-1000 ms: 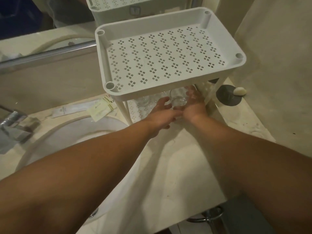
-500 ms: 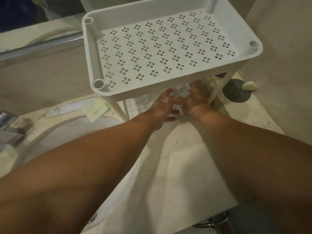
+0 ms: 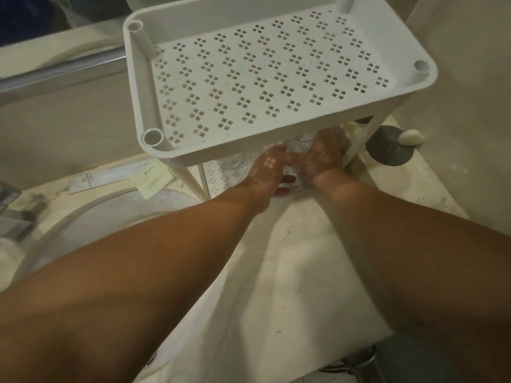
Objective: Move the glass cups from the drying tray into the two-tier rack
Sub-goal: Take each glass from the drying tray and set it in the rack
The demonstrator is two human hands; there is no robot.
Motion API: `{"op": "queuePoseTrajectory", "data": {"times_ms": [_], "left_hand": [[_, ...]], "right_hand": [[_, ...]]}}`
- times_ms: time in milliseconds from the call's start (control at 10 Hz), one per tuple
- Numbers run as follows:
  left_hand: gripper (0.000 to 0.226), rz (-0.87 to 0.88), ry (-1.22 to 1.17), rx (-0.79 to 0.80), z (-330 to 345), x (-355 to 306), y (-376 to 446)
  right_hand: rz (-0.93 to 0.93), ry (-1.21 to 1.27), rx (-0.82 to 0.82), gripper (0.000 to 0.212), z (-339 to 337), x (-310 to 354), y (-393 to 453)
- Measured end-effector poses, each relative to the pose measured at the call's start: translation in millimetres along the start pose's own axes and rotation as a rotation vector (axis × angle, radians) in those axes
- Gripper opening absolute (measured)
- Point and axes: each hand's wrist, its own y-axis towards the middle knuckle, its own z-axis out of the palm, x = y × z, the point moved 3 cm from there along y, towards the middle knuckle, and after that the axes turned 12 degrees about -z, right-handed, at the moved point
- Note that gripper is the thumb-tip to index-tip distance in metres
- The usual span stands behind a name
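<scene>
Pale marble makes up the countertop, which fills the near ground, and both bare forearms stretch across it toward the white two-tier rack. To the near left the rim of a round basin curves along the counter, with a metal tap at the left edge. Beyond the basin two paper sachets lie flat by the rack's front left leg.

Both hands reach under the upper shelf into the lower tier, dappled with spots of light. The left hand has its fingers bent round the near left side of a glass cup, thumb low beneath it. The right hand is cupped against the cup's right side, fingers curving round it and partly hidden by the shelf edge. The cup stands between the two hands on the lower tier, close to its front edge. A second glass cup stands on the same tier, left of the hands and apart from them.

The perforated upper shelf carries nothing. Right of the rack, near the wall, a dark round dish lies on the counter with a pale oval soap at its far edge.
</scene>
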Motion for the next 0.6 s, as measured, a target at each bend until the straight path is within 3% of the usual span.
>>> {"op": "queuePoseTrajectory", "data": {"times_ms": [100,200,300,500,600], "left_hand": [[0.044,0.029,0.023,-0.049,-3,3,-6],[0.038,0.05,0.08,-0.074,-8,11,-12],[0.036,0.048,0.107,-0.084,-13,19,-23],[0.045,0.128,0.246,-0.135,-33,37,-56],[0.042,0.203,0.306,-0.141,-45,45,-77]], "right_hand": [[0.037,-0.04,-0.105,0.076,-7,8,-15],[-0.01,0.15,-0.155,0.064,-8,6,-34],[-0.043,0.198,-0.175,0.069,-8,10,-45],[0.063,0.323,-0.107,0.059,-7,32,-92],[0.017,0.316,-0.115,0.048,-16,49,-123]]}}
